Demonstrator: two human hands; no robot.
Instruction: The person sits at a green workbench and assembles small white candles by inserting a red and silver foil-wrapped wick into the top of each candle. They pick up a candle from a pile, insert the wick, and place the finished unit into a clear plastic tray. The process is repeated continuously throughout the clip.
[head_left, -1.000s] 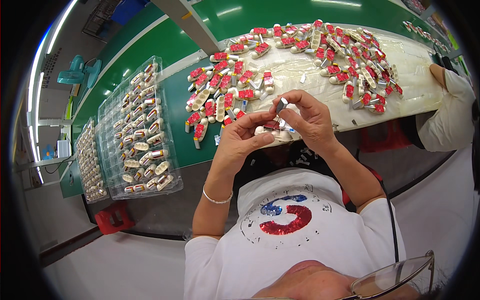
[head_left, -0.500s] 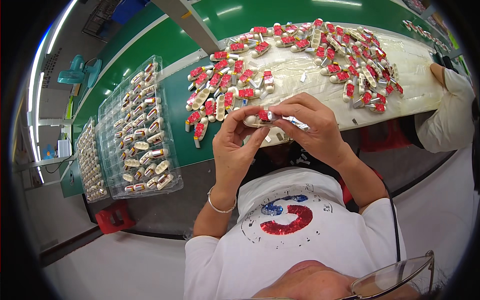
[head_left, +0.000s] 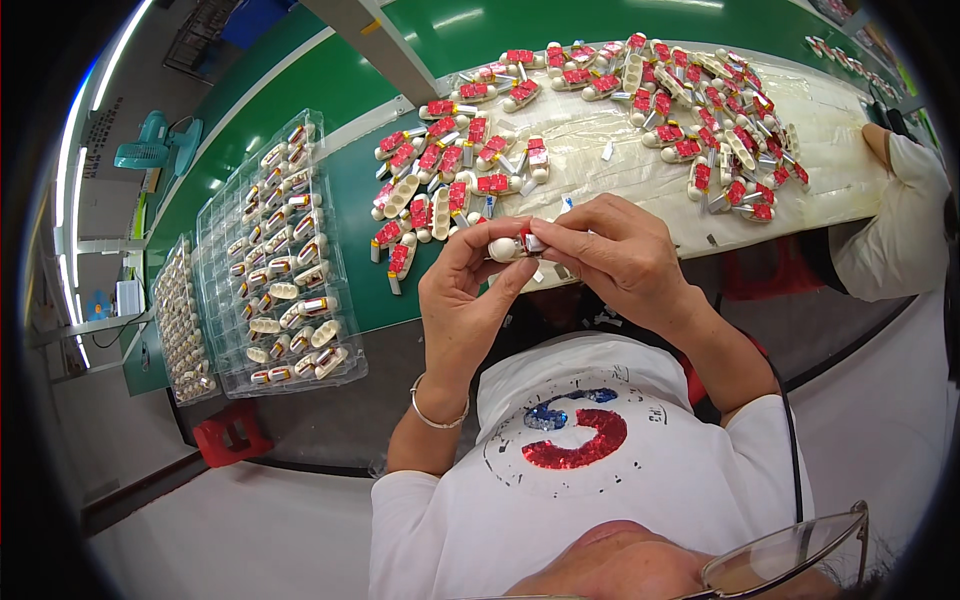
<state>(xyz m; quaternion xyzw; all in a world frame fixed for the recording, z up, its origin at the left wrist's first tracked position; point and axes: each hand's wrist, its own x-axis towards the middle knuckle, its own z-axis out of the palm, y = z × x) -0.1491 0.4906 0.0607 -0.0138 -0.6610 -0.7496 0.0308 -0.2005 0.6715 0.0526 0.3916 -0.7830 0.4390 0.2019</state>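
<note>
In front of my chest, both hands meet on one small cream-white rounded piece [head_left: 505,249] with a bit of red on it. My left hand [head_left: 463,300] is closed, thumb and fingers pinching the piece's rounded end. Thumb and fingertips of my right hand [head_left: 630,255] are pressed together over its red and silver end, hiding most of that end. Just beyond my hands, a group of similar pieces with red labels and silver tabs [head_left: 440,150] lies loosely on the table.
A larger heap of the same pieces [head_left: 730,130] spreads over the pale sheet [head_left: 600,175] at right. Left stand clear plastic trays [head_left: 335,245] of pieces, a teal fan [head_left: 160,145] and a red stool [head_left: 230,433]. Another person's sleeve [head_left: 905,235] shows at far right.
My right fingertips have closed further over the red end of the piece, covering more of it. The silvery strip seen beside them before is out of sight. My left hand has barely shifted.
</note>
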